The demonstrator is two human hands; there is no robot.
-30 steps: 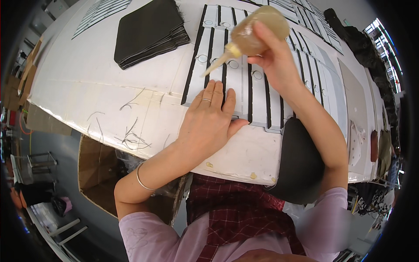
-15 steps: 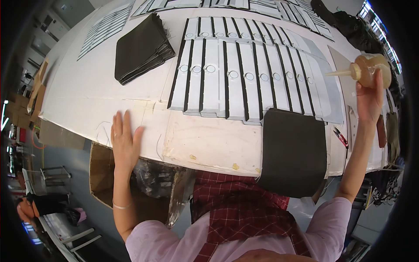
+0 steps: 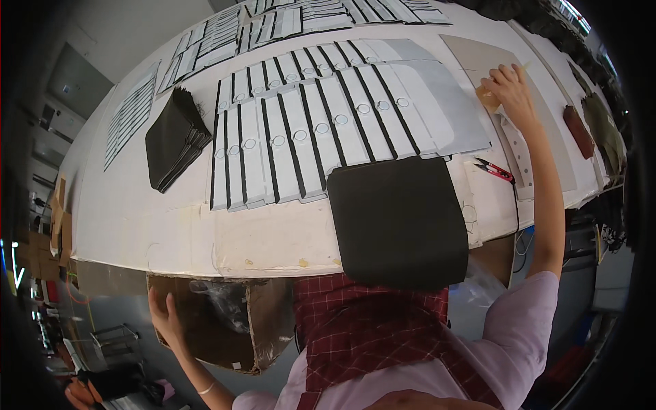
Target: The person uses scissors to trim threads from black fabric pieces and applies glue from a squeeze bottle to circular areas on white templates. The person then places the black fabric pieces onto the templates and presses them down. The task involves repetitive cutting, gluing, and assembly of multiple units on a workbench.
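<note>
My right hand (image 3: 511,94) reaches to the right part of the table, its fingers wrapped over an amber squeeze bottle (image 3: 486,100). Most of the bottle is hidden under the palm and fingers. Below the table's front edge, at the left, my left hand (image 3: 164,317) hangs empty with thumb and fingers apart, near an open cardboard box (image 3: 255,321). A dark fabric panel (image 3: 400,219) lies in front of me and droops over the edge. Overlapping white strips with black bands and small circles (image 3: 301,137) spread behind it.
Left of the strips sits a stack of dark fabric pieces (image 3: 174,143). Red-handled thread snips (image 3: 495,169) lie right of the fabric panel. A grey board (image 3: 471,51), a dark red object (image 3: 579,132) and more striped sheets (image 3: 294,24) are farther out.
My right hand has moved left with the bottle, from holding it raised with its nozzle leftward to gripping it from above. My left hand has dropped from the tabletop to below its edge.
</note>
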